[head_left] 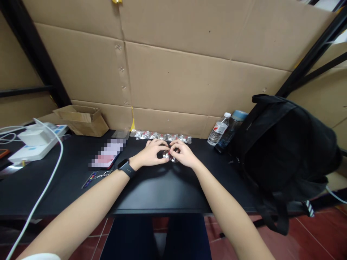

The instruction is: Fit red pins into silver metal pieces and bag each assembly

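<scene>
My left hand (152, 153) and my right hand (183, 154) meet over the middle of the black table (151, 189). Together they pinch a small clear packet (168, 155) with a red spot, held between the fingertips just above the tabletop. A black band is on my left wrist (127, 168). Behind the hands a row of several similar clear packets (160, 136) lies along the cardboard wall.
A black backpack (284, 151) fills the table's right side, with a water bottle (218, 129) and a blue-lidded bottle (230, 131) beside it. A phone (107, 155) and keychain (94, 177) lie left of my hands. Farther left are a cardboard box (81, 119), a power strip (35, 144) and a white cable (46, 187).
</scene>
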